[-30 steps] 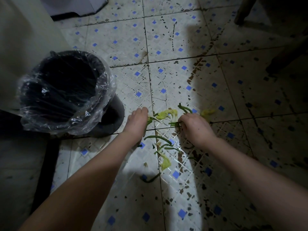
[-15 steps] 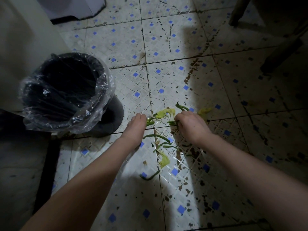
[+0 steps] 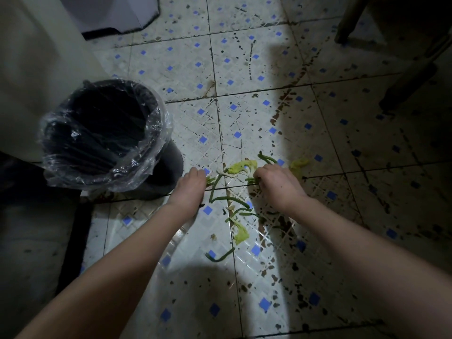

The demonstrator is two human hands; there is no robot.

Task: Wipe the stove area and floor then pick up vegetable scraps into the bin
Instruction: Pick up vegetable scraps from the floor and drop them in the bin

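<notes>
Scraps (image 3: 241, 232) lie on the floor (image 3: 244, 77) just right of the bin (image 3: 156, 133), with the long stalk (image 3: 230, 199) lying crosswise. The left hand (image 3: 192, 184) and the right hand (image 3: 278, 184) each have their fingers clenched on green scraps, as they did half a second ago.

Bin (image 3: 159, 123) blocks left; floor (image 3: 342, 143) right prob. open.

The floor (image 3: 186, 69) is off-white with small blue squares and dark brown spatter. The left bin (image 3: 171, 167) is black, its liner (image 3: 146, 152) clear; strips (image 3: 228, 198) are dark green, leaf pieces (image 3: 241, 232) yellow-green
</notes>
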